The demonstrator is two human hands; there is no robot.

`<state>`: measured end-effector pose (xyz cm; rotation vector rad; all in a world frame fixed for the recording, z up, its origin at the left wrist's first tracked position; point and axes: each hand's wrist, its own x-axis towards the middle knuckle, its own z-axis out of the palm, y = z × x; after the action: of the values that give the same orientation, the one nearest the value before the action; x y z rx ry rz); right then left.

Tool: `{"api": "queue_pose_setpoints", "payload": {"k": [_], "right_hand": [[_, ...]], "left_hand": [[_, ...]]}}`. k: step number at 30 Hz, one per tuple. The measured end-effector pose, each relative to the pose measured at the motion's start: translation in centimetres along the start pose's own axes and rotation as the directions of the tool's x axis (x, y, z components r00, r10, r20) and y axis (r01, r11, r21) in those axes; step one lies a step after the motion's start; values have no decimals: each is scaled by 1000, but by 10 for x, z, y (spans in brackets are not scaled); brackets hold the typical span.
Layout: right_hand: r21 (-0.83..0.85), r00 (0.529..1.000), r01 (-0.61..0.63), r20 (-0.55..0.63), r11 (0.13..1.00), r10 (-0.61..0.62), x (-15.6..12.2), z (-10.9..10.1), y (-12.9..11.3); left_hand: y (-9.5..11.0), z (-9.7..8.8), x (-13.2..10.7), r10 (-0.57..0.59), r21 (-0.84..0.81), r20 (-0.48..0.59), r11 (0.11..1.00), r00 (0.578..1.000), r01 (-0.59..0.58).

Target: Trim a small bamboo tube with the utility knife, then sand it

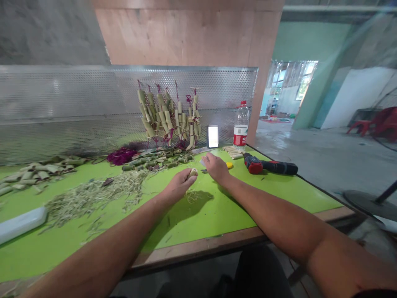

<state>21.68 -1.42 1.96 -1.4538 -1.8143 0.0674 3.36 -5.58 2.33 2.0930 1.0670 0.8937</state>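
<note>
My left hand point(181, 182) is closed around a short bamboo piece point(193, 172), whose pale hollow end shows past the fingers. Just to the right, my right hand point(216, 166) has curled fingers and seems wrapped round a knife. A dark blade tip point(204, 170) shows on its left side and a yellow handle end point(229, 165) on its right; the middle is covered by the hand. The hands are apart, above the green tabletop point(232, 211). Thin shavings point(198, 196) lie below the left hand.
A cordless drill point(268, 165) lies at right, near small bamboo pieces point(234, 152) and a water bottle point(241, 126). A lit phone point(213, 136) stands behind the hands. Left are shavings point(99, 194), cut bamboo point(161, 157) and purple string point(120, 156). Strung bamboo point(163, 114) hangs on mesh.
</note>
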Motion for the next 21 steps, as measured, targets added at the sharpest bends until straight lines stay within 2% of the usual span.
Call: {"api": "queue_pose_setpoints", "payload": {"k": [3, 6, 8, 10, 15, 18, 20, 21], "right_hand": [[224, 998, 24, -64, 974, -10, 3, 0, 2], [374, 993, 121, -48, 919, -111, -3, 6, -8], [359, 980, 196, -36, 912, -196, -10, 10, -15], [275, 970, 239, -20, 931, -244, -15, 12, -20], [13, 968, 249, 10, 968, -249, -16, 8, -20], [-6, 990, 141, -7, 990, -141, -7, 4, -9], [36, 999, 41, -23, 999, -41, -2, 1, -2], [66, 999, 31, -35, 997, -29, -1, 0, 0]], "left_hand": [[-2, -2, 0, -62, -51, -24, 997, 998, 61], [-12, -1, 3, -98, -140, -1, 985, 995, 97], [-19, 2, 6, -85, -133, 9, 987, 996, 86], [-23, 4, 9, -71, -82, 10, 994, 997, 72], [-19, 3, 9, -19, -14, -2, 1000, 1000, 19], [-10, 0, 6, 31, -1, 13, 1000, 999, -31], [-6, -1, 5, 60, 27, 16, 998, 998, -60], [-6, -1, 5, 58, 35, 7, 998, 998, -58]]}}
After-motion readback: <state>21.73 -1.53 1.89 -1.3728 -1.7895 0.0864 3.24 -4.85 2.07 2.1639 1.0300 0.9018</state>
